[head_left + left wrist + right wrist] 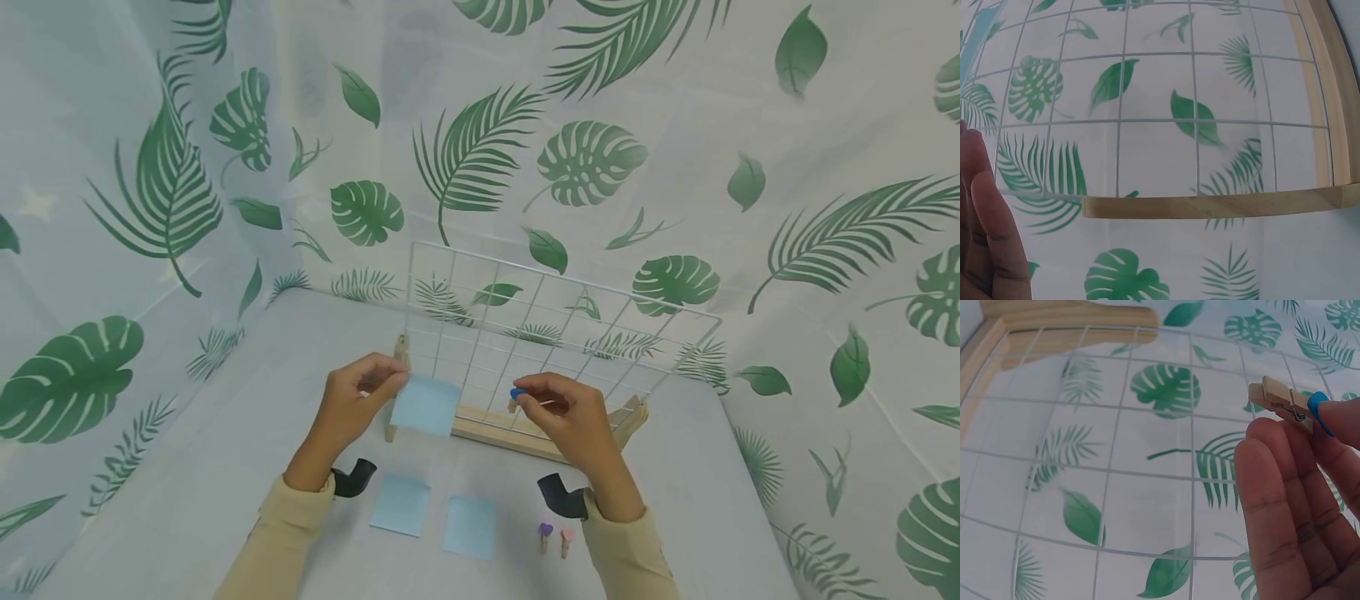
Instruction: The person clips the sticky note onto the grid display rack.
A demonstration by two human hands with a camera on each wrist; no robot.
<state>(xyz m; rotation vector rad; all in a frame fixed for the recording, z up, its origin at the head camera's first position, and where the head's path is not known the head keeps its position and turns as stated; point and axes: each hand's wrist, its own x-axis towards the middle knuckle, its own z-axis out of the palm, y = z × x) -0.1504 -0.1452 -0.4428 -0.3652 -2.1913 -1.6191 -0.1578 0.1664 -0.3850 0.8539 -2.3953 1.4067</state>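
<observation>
My left hand (362,393) pinches the upper left corner of a light blue paper square (426,406), held up against the left part of a white wire grid (517,333). Only the paper's edge shows in the left wrist view. Between thumb and fingers my right hand (573,417) pinches a small wooden clothespin (1275,395) with a blue decoration (1319,412) on its end. This hand is in front of the grid's middle right, apart from the paper. The grid stands upright in a wooden base (510,437).
Two more blue paper squares, a left one (401,505) and a right one (470,527), lie on the white table (675,500). Beside them are a purple heart clothespin (545,536) and a pink heart clothespin (566,542). Leaf-patterned cloth (487,100) hangs behind.
</observation>
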